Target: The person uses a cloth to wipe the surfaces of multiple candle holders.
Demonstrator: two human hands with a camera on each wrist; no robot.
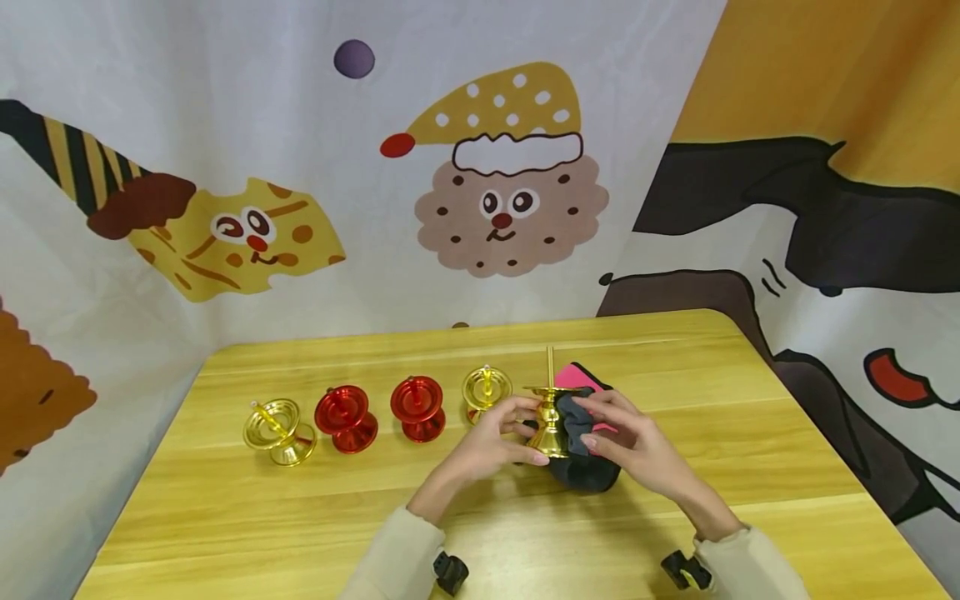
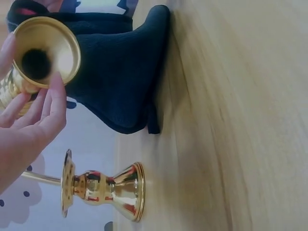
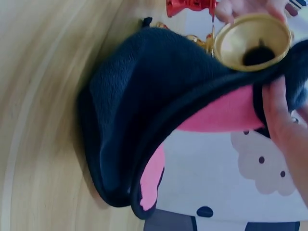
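A gold candlestick (image 1: 550,435) with a thin upright spike stands raised over the table in the head view. My left hand (image 1: 491,439) grips it by its base and stem, fingers curled round one side. From the other side my right hand (image 1: 633,435) pinches a dark cloth (image 1: 585,477) with a pink face and holds it against the candlestick. The cloth hangs in folds below. In the left wrist view, the candlestick's hollow gold foot (image 2: 67,53) faces the camera. The right wrist view has the pink face (image 3: 219,115) of the cloth below that foot.
Several similar stands line the wooden table (image 1: 315,525): a gold one (image 1: 291,448) at far left, a red one (image 1: 354,429), another red one (image 1: 423,425), then a gold one (image 1: 476,392) just beyond my left hand. A printed cartoon curtain (image 1: 300,125) hangs behind the table.
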